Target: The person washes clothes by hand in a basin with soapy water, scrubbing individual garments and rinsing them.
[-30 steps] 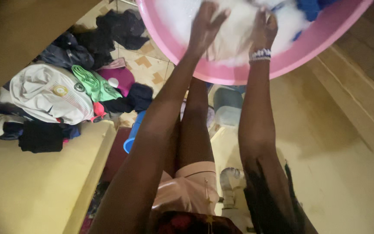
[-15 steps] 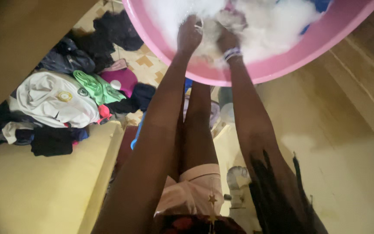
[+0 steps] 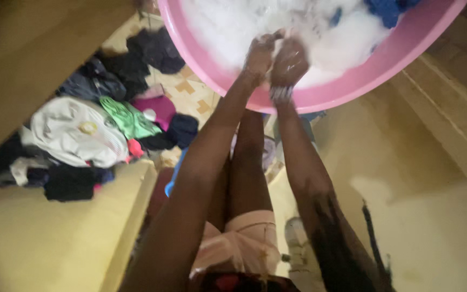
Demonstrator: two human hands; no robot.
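While my left hand point(image 3: 259, 54) and right hand point(image 3: 289, 62) clenched a sudsy white cloth point(image 3: 274, 39) in the round pink plastic basin point(image 3: 347, 86) at twelve o'clock, the unwashed clothes heap point(image 3: 98, 135) waited at nine o'clock.

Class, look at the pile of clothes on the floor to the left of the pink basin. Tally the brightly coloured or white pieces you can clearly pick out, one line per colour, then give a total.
White shirt: 1
Green garment: 1
Magenta garment: 1
Total: 3
The dark clothes overlap too much to count.
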